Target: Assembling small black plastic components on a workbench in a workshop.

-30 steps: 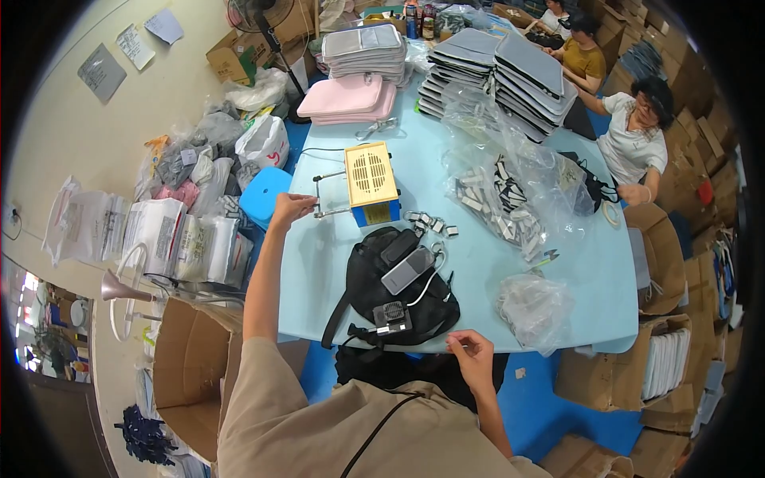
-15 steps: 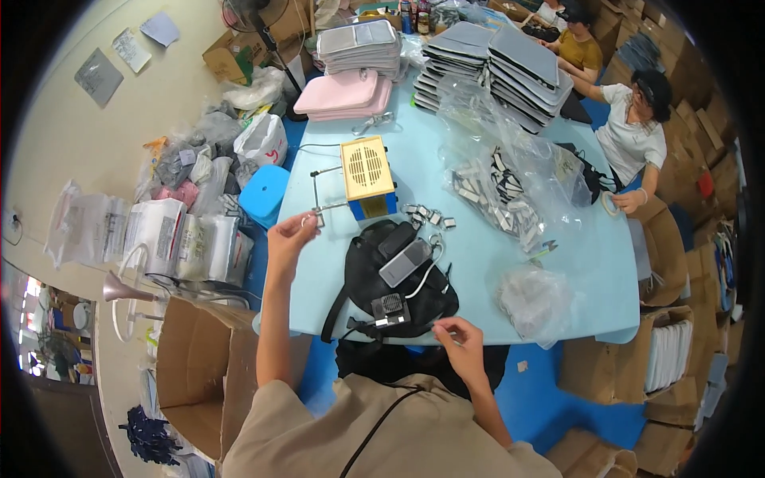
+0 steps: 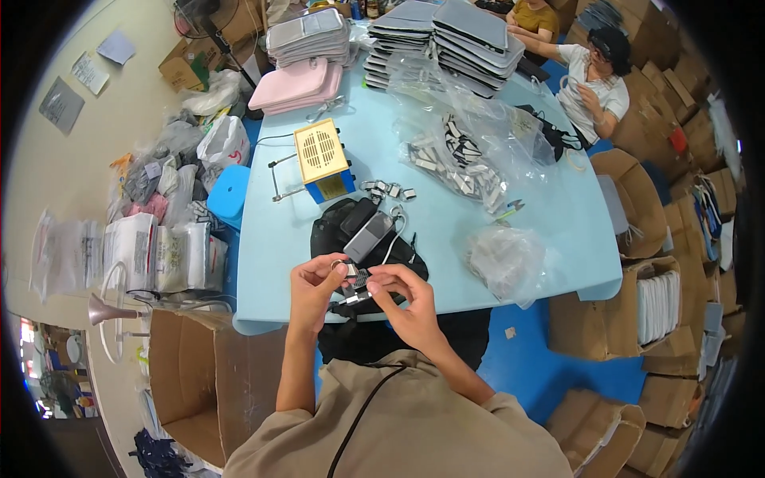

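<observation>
Over the black bag (image 3: 325, 231) at the table's front edge, my two hands have come close together. My left hand (image 3: 315, 288) is closed, its thumb and fingers pinching a small silver-white piece with a metal ring (image 3: 351, 270). My right hand (image 3: 405, 296) is closed beside it, thumb and fingertips together near the piece; what they pinch is too small to make out. Beyond my hands a grey handheld device (image 3: 368, 237) with a white cable lies on the bag. Several small silver-and-black pieces (image 3: 388, 190) lie just past it.
A yellow-and-blue box machine (image 3: 323, 159) with metal rods stands at the left. Clear bags (image 3: 458, 163) of small pieces and a crumpled plastic bag (image 3: 506, 259) lie to the right. Grey cases (image 3: 474, 48) are stacked behind. A co-worker (image 3: 594, 84) sits at the far right.
My left hand has left the machine's rods and moved down and right with the ringed piece. My right hand has risen to meet it. The view has shifted, and the co-worker's hand is raised.
</observation>
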Available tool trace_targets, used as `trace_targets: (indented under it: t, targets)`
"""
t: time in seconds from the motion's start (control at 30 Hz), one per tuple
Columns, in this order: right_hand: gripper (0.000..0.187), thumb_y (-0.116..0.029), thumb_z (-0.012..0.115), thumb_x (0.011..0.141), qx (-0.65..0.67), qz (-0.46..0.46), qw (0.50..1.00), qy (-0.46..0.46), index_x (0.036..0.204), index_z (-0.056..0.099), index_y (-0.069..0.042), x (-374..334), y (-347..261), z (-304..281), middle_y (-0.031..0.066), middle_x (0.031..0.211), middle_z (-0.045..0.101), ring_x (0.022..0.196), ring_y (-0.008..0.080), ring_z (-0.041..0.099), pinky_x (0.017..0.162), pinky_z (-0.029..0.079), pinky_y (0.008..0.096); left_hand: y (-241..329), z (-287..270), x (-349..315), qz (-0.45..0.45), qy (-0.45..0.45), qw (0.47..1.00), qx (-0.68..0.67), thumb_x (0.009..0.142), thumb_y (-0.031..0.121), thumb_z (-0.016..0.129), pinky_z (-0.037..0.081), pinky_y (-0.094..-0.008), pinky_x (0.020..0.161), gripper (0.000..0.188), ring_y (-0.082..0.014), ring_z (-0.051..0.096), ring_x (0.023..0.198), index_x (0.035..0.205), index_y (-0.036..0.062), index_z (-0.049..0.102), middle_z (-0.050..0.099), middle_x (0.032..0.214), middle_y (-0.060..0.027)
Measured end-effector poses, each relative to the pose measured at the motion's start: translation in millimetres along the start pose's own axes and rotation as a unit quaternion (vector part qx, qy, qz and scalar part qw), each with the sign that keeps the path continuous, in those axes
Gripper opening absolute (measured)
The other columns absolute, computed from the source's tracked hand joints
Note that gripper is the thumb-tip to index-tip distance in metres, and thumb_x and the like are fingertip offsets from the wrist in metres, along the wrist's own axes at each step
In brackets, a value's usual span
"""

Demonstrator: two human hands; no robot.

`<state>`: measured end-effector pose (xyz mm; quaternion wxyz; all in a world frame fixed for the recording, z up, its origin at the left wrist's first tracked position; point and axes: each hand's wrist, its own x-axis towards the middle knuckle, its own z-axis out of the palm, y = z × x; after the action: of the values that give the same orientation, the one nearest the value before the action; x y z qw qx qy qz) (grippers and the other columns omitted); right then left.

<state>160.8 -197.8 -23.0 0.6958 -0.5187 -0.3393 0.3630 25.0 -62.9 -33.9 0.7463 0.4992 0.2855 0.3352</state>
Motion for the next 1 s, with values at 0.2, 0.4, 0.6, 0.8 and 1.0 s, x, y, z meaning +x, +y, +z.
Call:
trace_targets:
  t: [0.2,0.4,0.6,0.8,1.0]
  targets:
    - [0.025,0.005,0.075,0.089,-0.010,-0.062,0.998,0.022,0.113,0.067,0.003,-3,5,3,0.0082,0.105,0.068,0.096,0.0138,0.069,0.086,0.057,0.0276,-10,10,-8,0.000,-0.015,1.000,0.001,0.091,0.003,0.076,0.054,-0.0235,0.073,0.020,-0.0099,0.069,0.077,0.109,-0.0041,0.074,0.075,0.090,-0.0065]
    - [0.022,0.004,0.076,0.089,-0.001,-0.079,0.996,0.038,0.108,0.067,0.003,-3,11,3,0.0082,0.103,0.067,0.093,0.0134,0.069,0.085,0.056,0.0265,-7,19,-14,0.012,-0.005,1.000,0.018,0.090,0.000,0.076,0.053,-0.0225,0.074,0.020,-0.0087,0.068,0.079,0.109,-0.0048,0.074,0.075,0.091,-0.0068]
    - [0.021,0.005,0.075,0.089,0.020,-0.071,0.995,0.071,0.109,0.067,0.003,-6,17,6,0.0081,0.105,0.067,0.094,0.0136,0.068,0.086,0.055,0.0265,-6,28,-19,0.038,0.000,0.999,0.032,0.090,-0.004,0.074,0.052,-0.0211,0.074,0.015,-0.0072,0.066,0.080,0.106,-0.0065,0.073,0.074,0.092,-0.0061]
    - [0.024,0.010,0.075,0.087,0.025,-0.121,0.986,0.113,0.108,0.067,0.003,-10,24,7,0.0079,0.105,0.068,0.096,0.0144,0.068,0.086,0.055,0.0268,-17,30,-20,0.078,-0.019,0.996,0.045,0.092,-0.004,0.072,0.052,-0.0224,0.076,0.012,-0.0086,0.063,0.082,0.104,-0.0081,0.072,0.072,0.094,-0.0064]
    - [0.023,0.012,0.073,0.087,0.052,-0.103,0.988,0.100,0.106,0.067,0.003,-8,23,5,0.0075,0.104,0.068,0.096,0.0141,0.068,0.086,0.055,0.0265,-24,32,-23,0.104,-0.024,0.994,0.023,0.094,-0.005,0.070,0.052,-0.0248,0.082,0.013,-0.0118,0.063,0.093,0.106,-0.0075,0.071,0.069,0.103,-0.0087]
